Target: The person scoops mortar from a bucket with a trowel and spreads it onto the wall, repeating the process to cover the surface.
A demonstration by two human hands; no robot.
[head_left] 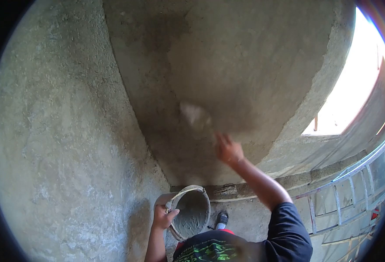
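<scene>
In the head view, at lower centre of the frame, the left hand [163,217] was closed around the rim of a bucket [191,214] of wet mortar, probably heavy and best gripped at that rim. At mid-frame the right hand [228,149] gripped a blurred trowel [195,116] against the damp wall [227,65]. A ladder [354,192] lay at lower right.

The right hand [228,149] is raised toward one o'clock from the body, fingers closed and blurred with motion, its bare forearm stretched up from a dark short sleeve at five o'clock. The left hand [163,217] sits low at six o'clock, fist curled tight with knuckles upward, its bare forearm rising straight from the bottom edge.
</scene>
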